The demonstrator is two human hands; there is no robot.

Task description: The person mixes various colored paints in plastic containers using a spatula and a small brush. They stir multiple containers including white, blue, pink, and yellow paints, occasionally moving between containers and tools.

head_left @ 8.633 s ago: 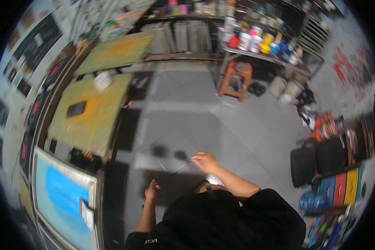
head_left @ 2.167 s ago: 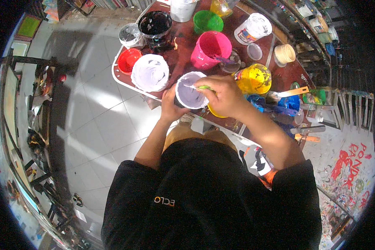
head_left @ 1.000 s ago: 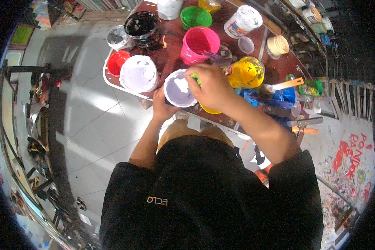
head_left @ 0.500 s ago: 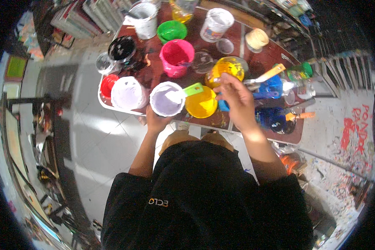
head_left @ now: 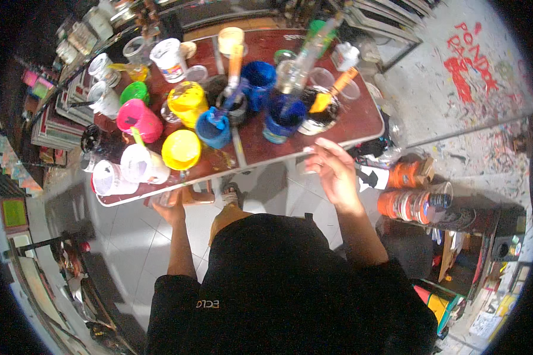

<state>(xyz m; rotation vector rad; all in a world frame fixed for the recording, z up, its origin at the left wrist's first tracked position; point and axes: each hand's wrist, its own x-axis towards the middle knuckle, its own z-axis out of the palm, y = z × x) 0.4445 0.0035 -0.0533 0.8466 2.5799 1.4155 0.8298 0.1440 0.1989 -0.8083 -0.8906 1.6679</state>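
My left hand (head_left: 169,207) is just off the near left edge of the table, its fingers apart and nothing visible in it. Just beyond it stands a white tub (head_left: 154,168) of pale lavender paint, with a green-handled spatula (head_left: 137,136) leaning in it. My right hand (head_left: 336,174) hovers in front of the table's near edge, empty, with loosely bent fingers spread. Closest to it are a dark blue tub (head_left: 278,133) and a paint-smeared container (head_left: 314,125) with an orange-handled yellow spatula (head_left: 331,94).
Paint tubs crowd the dark red table (head_left: 266,157): yellow (head_left: 181,151), pink (head_left: 139,121), green (head_left: 134,93) and light blue (head_left: 213,131). Another white tub (head_left: 108,178) sits at the left corner. Orange containers (head_left: 404,205) lie stacked to the right, below a paint-spattered wall.
My view has swung right. My left hand has let go of the lavender paint tub and drawn back. My right hand has moved from above the yellow tubs to the table's near right side.
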